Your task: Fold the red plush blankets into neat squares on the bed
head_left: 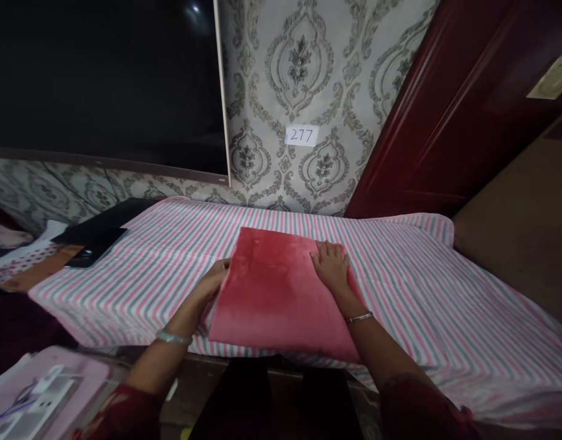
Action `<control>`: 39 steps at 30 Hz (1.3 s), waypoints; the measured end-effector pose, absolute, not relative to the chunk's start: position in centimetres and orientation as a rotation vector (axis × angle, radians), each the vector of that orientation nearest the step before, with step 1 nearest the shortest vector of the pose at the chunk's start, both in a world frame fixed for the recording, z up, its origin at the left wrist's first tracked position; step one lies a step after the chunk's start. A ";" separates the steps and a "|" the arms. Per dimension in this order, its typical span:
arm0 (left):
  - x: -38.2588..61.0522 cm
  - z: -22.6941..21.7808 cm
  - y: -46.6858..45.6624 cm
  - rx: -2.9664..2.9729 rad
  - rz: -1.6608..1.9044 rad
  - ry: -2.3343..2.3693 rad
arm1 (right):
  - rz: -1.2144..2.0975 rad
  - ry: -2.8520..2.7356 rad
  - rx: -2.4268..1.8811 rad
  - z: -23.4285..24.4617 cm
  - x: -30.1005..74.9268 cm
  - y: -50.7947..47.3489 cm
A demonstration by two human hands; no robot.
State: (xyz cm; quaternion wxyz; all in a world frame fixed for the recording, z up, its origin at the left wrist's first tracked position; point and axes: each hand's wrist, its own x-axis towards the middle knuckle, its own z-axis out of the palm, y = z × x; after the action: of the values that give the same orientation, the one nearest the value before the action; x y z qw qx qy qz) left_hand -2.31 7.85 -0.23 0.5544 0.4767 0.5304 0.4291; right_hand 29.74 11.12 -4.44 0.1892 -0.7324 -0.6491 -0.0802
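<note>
A folded red plush cloth (pixel 271 293) lies flat as a rough square on a striped sheet (pixel 400 275) in pink, grey and white. At its left edge my left hand (pixel 211 281) is bent, with the fingers closed on the side of the cloth; part of the fingers is hidden. My right hand (pixel 332 266) rests palm down on the cloth's upper right part, fingers spread. The pile looks darker at the upper left and paler toward the right and front.
A large dark screen (pixel 106 85) hangs on the patterned wall at the left. Below it lies a black phone-like slab (pixel 95 247) near the sheet's edge. A dark red door (pixel 436 110) stands at the right. A pink-topped surface (pixel 74 366) holds a white device at lower left.
</note>
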 end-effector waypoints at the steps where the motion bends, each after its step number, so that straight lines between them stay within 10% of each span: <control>1: -2.7 -0.5 6.4 1.139 0.992 1.225 | -0.220 -1.823 -2.054 -4.4 29.8 11.1; 39: -7.2 -5.6 -5.3 1.412 1.016 1.205 | -0.176 -1.841 -2.058 -4.4 30.3 10.9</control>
State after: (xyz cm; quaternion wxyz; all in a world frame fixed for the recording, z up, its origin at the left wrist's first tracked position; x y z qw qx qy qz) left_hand -7.18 -5.28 -5.62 0.4907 0.5814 0.4961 0.4185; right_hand 30.33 10.90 -4.43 0.1861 -0.7307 -0.6538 -0.0626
